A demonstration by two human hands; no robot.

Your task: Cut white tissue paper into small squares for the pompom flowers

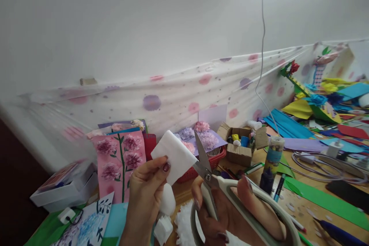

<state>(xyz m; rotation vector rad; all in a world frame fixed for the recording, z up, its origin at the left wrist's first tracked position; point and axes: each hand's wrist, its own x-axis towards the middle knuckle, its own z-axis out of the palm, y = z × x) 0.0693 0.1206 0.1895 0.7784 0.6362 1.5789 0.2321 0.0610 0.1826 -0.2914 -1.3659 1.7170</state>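
My left hand [147,192] is raised in front of me and pinches a folded white square of tissue paper [174,155] between thumb and fingers. My right hand [230,215] grips the grey handles of a pair of scissors [210,182]. The scissor blades are open, and the lower edge of the white square sits between them. Below my hands lie more white tissue pieces [165,215] and a fluffy white tissue flower [183,221].
A pink card with paper flowers [119,165] stands at the left beside a white box [66,190]. A red basket [215,157], a small cardboard box [240,146], a glue bottle [272,161], pens, cables and coloured paper sheets [319,196] cover the table to the right.
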